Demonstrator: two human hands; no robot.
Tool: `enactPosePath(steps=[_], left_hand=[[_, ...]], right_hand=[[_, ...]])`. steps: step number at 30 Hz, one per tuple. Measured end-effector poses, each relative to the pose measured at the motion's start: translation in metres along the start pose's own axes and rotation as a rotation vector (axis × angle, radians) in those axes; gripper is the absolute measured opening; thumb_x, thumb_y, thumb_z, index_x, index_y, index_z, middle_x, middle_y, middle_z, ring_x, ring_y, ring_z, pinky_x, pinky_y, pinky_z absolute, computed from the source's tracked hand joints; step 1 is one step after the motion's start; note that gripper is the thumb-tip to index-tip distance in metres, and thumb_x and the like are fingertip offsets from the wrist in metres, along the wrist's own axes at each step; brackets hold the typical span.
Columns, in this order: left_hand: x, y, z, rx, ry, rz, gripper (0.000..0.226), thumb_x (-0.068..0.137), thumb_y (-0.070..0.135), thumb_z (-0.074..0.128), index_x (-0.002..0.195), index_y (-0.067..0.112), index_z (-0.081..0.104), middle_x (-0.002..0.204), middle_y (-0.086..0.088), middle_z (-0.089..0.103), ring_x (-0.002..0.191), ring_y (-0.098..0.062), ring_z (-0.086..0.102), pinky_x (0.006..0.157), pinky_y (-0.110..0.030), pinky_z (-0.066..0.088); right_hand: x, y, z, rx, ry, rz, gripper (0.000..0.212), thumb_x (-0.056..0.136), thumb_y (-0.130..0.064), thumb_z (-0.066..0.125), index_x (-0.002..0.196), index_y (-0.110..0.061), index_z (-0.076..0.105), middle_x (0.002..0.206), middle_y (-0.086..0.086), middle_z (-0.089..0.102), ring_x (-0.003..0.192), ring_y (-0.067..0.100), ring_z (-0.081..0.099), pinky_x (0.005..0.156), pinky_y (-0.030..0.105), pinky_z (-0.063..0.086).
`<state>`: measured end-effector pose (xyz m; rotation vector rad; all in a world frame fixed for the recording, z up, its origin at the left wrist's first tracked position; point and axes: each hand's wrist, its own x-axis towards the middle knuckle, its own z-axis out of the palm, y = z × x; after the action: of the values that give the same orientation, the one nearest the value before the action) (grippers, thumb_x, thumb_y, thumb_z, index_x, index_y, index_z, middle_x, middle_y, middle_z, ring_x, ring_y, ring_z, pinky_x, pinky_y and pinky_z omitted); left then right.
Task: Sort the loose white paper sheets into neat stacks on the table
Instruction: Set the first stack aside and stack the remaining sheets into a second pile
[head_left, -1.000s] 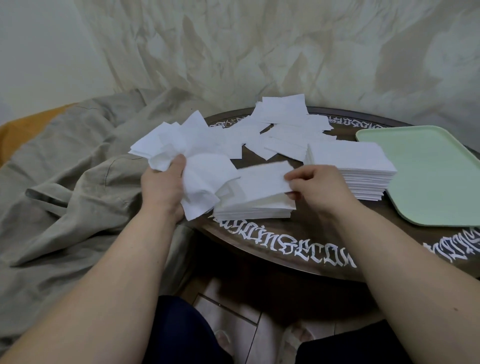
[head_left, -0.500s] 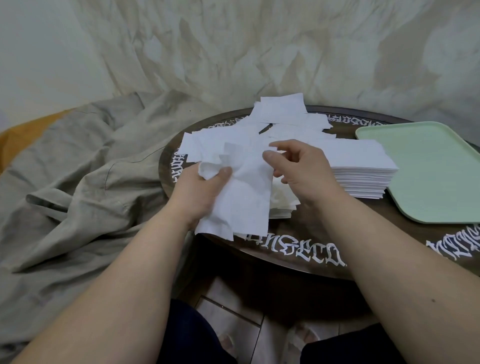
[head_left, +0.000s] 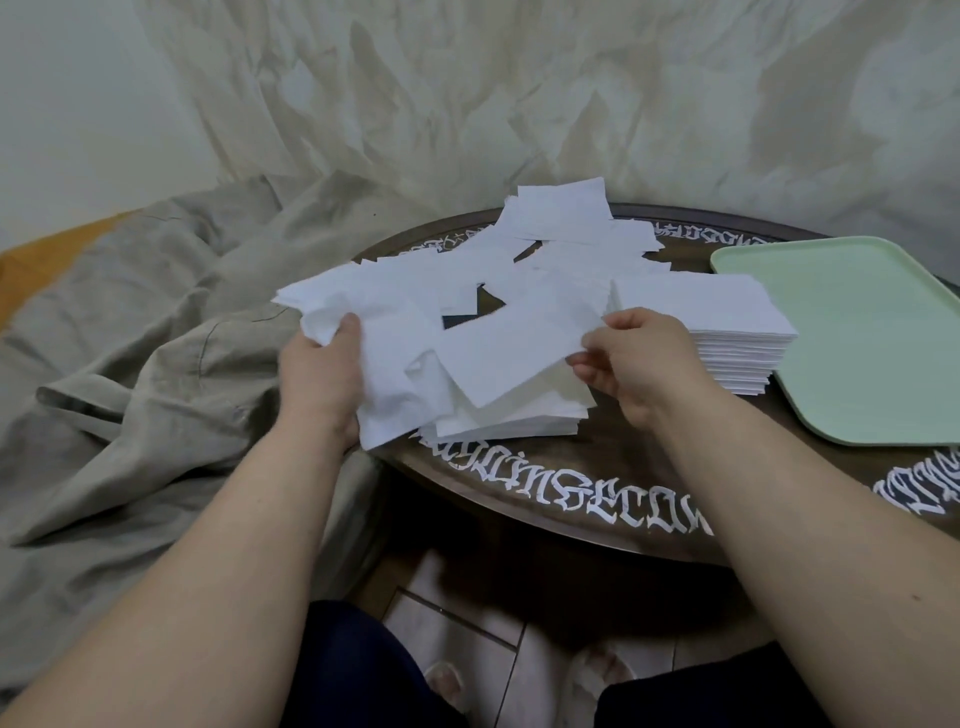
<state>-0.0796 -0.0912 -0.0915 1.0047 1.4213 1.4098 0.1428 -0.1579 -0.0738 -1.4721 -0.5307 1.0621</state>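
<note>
My left hand (head_left: 322, 371) grips a crumpled bunch of white sheets (head_left: 363, 312) above the table's left edge. A single white sheet (head_left: 511, 351) is pinched by its right edge in my right hand (head_left: 631, 364) and hangs over a low stack (head_left: 524, 415) near the front edge. A taller neat stack (head_left: 727, 332) stands just right of my right hand. Loose white sheets (head_left: 566, 234) lie scattered across the back of the dark round table (head_left: 597, 488).
A pale green tray (head_left: 872, 343) lies on the table's right side, touching the taller stack. Beige cloth (head_left: 145, 338) is heaped left of the table and draped behind it. White lettering runs round the table rim. My knees and feet show below.
My right hand has pulled one sheet out of the bunch and carried it right, over the low stack. My left hand with the bunch has shifted left and slightly up.
</note>
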Motion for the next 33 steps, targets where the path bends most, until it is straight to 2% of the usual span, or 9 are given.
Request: enactPosePath(steps=[4,8,11,13,15,22,27,30,33], left_hand=[[0.004,0.000,-0.008,-0.040,0.106,0.064,0.018,0.091,0.017,0.056,0.074,0.022,0.058,0.075,0.010,0.060,0.070,-0.009,0.055,0.063,-0.021,0.047],[0.009,0.009,-0.014,-0.100,0.212,0.143,0.015,0.088,0.019,0.057,0.074,0.022,0.060,0.075,0.010,0.062,0.072,-0.008,0.057,0.070,-0.027,0.049],[-0.001,0.013,-0.010,-0.117,0.046,0.125,0.013,0.091,0.014,0.059,0.079,0.019,0.062,0.076,0.012,0.067,0.074,-0.007,0.062,0.071,-0.026,0.052],[-0.013,0.014,-0.004,-0.087,-0.155,0.085,0.012,0.093,0.010,0.059,0.082,0.016,0.063,0.070,0.012,0.071,0.068,-0.005,0.066,0.064,-0.023,0.055],[-0.022,0.015,0.000,-0.070,-0.335,0.008,0.009,0.093,0.009,0.059,0.087,0.012,0.064,0.072,0.007,0.073,0.068,-0.008,0.069,0.059,-0.024,0.056],[-0.028,0.014,0.002,-0.005,-0.611,-0.103,0.008,0.091,0.008,0.059,0.095,0.008,0.066,0.084,-0.003,0.075,0.077,-0.016,0.071,0.064,-0.026,0.057],[-0.026,0.013,0.002,0.180,-0.734,-0.112,0.025,0.082,0.017,0.072,0.104,0.006,0.068,0.100,-0.009,0.073,0.091,-0.022,0.070,0.079,-0.033,0.056],[-0.031,0.014,0.003,0.263,-0.790,-0.119,0.016,0.086,0.010,0.067,0.101,0.005,0.068,0.094,-0.007,0.074,0.083,-0.018,0.071,0.069,-0.025,0.055],[-0.030,0.013,0.003,0.282,-0.768,-0.122,0.016,0.085,0.010,0.067,0.100,0.007,0.069,0.096,-0.008,0.074,0.087,-0.022,0.071,0.075,-0.030,0.056]], right_hand=[[-0.003,0.003,-0.004,-0.144,-0.042,0.097,0.023,0.086,0.010,0.054,0.104,-0.005,0.051,0.089,0.019,0.060,0.064,0.023,0.067,0.060,0.029,0.058],[-0.005,0.003,-0.002,-0.102,-0.027,0.103,0.022,0.087,0.010,0.054,0.101,-0.007,0.049,0.089,0.020,0.061,0.063,0.023,0.068,0.059,0.028,0.057],[-0.005,0.007,0.001,-0.180,-0.055,0.073,0.016,0.086,0.001,0.061,0.095,-0.006,0.051,0.093,0.023,0.064,0.063,0.025,0.068,0.060,0.033,0.058],[-0.004,0.007,0.000,-0.645,-0.048,-0.109,0.020,0.082,-0.021,0.067,0.083,-0.006,0.054,0.084,0.017,0.067,0.066,0.026,0.066,0.060,0.038,0.054],[-0.005,0.002,0.001,-1.010,0.064,-0.317,0.033,0.081,-0.041,0.062,0.075,-0.009,0.057,0.075,0.005,0.062,0.074,0.024,0.059,0.059,0.032,0.043],[-0.004,-0.004,0.006,-0.521,0.081,-0.409,0.047,0.091,-0.040,0.051,0.081,0.004,0.064,0.074,0.014,0.064,0.079,0.036,0.059,0.078,0.047,0.051],[-0.007,-0.004,0.010,-0.398,-0.152,-0.234,0.037,0.092,-0.040,0.056,0.096,-0.005,0.067,0.086,0.000,0.062,0.066,0.011,0.049,0.063,0.024,0.040],[-0.005,0.002,0.010,-0.327,-0.237,-0.180,0.020,0.085,-0.016,0.065,0.098,-0.001,0.069,0.080,0.006,0.056,0.056,0.011,0.043,0.054,0.024,0.035],[-0.003,0.002,0.007,-0.227,-0.215,-0.134,0.006,0.084,-0.006,0.067,0.088,-0.003,0.068,0.073,0.007,0.055,0.049,0.009,0.042,0.048,0.022,0.036]])
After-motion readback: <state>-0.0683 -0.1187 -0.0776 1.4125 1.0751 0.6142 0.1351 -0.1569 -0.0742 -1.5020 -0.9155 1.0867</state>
